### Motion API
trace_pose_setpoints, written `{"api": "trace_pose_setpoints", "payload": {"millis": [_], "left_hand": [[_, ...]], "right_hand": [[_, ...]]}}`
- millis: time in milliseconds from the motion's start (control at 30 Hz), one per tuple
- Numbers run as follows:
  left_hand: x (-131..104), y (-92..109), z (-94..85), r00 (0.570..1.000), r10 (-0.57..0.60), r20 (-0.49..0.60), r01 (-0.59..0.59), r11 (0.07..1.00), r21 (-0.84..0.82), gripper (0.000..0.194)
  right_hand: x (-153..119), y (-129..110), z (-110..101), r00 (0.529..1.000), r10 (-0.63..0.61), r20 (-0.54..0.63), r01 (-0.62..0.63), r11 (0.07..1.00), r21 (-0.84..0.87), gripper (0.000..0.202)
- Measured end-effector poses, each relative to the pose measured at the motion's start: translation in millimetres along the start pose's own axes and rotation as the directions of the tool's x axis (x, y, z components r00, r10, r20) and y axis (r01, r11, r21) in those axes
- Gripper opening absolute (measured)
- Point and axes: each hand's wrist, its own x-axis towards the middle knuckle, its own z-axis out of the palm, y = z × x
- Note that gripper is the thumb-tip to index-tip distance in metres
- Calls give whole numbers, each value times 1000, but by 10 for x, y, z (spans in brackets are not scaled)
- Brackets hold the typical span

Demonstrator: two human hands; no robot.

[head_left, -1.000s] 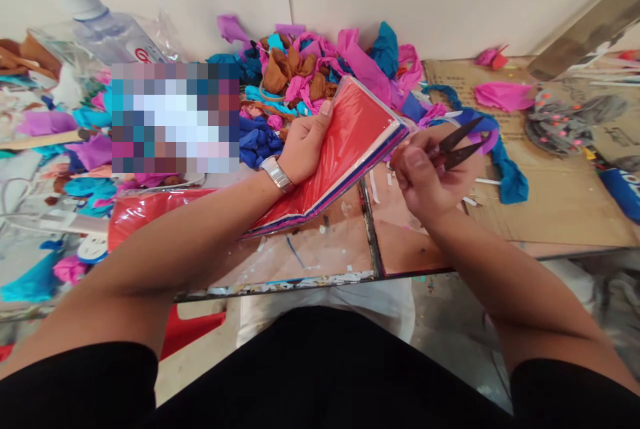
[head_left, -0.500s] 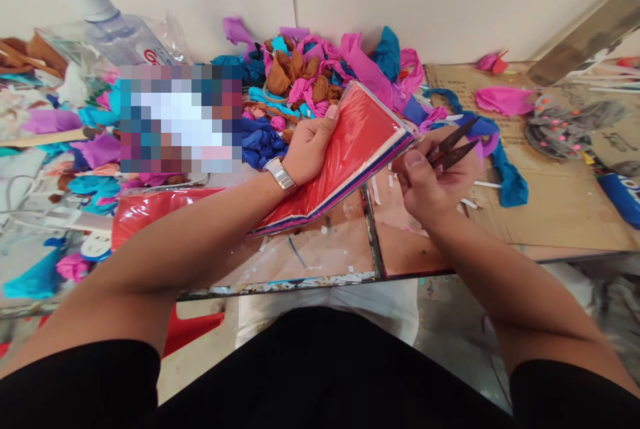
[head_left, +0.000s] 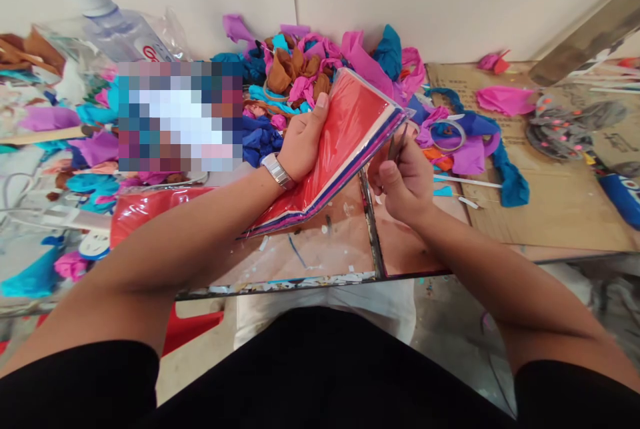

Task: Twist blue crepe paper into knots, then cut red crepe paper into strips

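A clear plastic packet of folded sheets (head_left: 350,129), red on top with white, blue and purple layers along its edge, is bent upward at its right part. My left hand (head_left: 301,142) grips its upper left side, thumb on top. Close to the packet's right edge, my right hand (head_left: 405,179) is closed round small dark scissors (head_left: 397,145), their blades pointing up at the edge near the corner. Whether the blades touch the plastic cannot be made out. The packet's left part lies on the table under my left forearm.
Crumpled coloured fabric pieces (head_left: 300,79) are heaped behind the packet. A capped bottle (head_left: 123,32) leans at the back left. On the right lie cardboard (head_left: 550,209), a tape roll (head_left: 447,134), a grey bundle (head_left: 560,129) and a blue object (head_left: 623,192).
My right hand has moved left with the scissors, whose blades now point up beside the packet's edge. The packet's raised end and my left hand have shifted slightly left and up.
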Motion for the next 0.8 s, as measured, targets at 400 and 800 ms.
{"api": "trace_pose_setpoints", "payload": {"millis": [400,800], "left_hand": [[-16,-66,4,995,90,50,-92,995,38,67],[-31,-83,30,968,233,92,-241,967,86,71]], "right_hand": [[-49,-18,211,985,-124,-123,110,987,-117,35],[-33,-48,189,991,-75,-112,68,995,-66,49]]}}
